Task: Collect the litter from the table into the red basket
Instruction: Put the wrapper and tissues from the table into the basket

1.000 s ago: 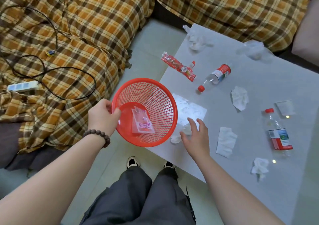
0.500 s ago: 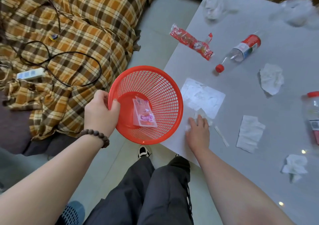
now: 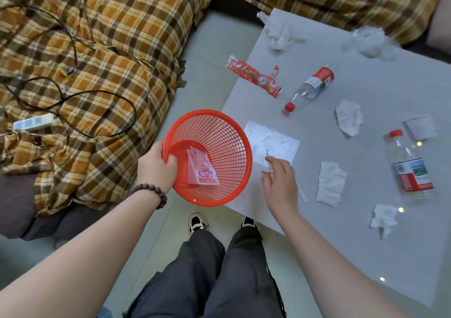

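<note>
Holding the red basket [image 3: 207, 158] off the desk's [image 3: 366, 220] left edge, your left hand [image 3: 156, 168] fingers clamp its rim; your right hand [image 3: 280, 181] fingers pinch a small tissue scrap [image 3: 268, 165] beside it. Only one wrapper [image 3: 201, 171] is in; bottles, tissues and bags remain.

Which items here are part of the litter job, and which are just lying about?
Job: red mesh plastic basket; small white scrap in right hand; flat white paper sheet; red snack wrapper; two clear plastic bottles; crumpled white tissues.

Lying about: black cable; white power strip; plaid cover.
</note>
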The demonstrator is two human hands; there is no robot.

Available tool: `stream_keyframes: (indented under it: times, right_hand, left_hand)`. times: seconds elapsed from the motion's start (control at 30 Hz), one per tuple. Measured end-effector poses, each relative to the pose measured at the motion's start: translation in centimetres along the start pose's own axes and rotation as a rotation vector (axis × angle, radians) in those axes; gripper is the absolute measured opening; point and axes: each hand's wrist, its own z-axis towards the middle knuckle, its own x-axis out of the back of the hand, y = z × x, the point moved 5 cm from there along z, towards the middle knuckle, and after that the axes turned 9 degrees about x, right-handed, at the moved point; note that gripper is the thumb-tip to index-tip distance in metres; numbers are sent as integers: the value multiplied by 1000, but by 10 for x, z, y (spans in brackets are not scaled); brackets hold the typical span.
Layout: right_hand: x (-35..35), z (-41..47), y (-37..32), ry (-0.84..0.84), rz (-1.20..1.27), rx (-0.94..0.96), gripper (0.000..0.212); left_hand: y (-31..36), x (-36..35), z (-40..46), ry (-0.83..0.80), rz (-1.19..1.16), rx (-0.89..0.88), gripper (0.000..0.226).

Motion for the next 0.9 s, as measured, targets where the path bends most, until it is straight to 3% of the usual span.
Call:
stream_keyframes:
  times: [0.13, 0.37, 0.53, 0.73, 0.9]
  right_hand:
    - [15, -13, -62, 50, 67, 146, 35]
    - [-17, -13, -133, -94, 72, 279, 45]
    - [-28, -10, -129, -193, 0, 165, 62]
    - [2, -25, -103, -115, -20, 88, 62]
    - [37, -36, -43, -9, -22, -51, 60]
  left_hand:
    - [4, 11, -13, -63, -57, -8, 14]
    - [26, 20, -30, -146, -114, -131, 15]
    - [35, 18, -20, -196, -122, -171, 10]
    - [39, 4, -12, -220, -110, -153, 8]
    - [43, -11, -16, -196, -81, -110, 9]
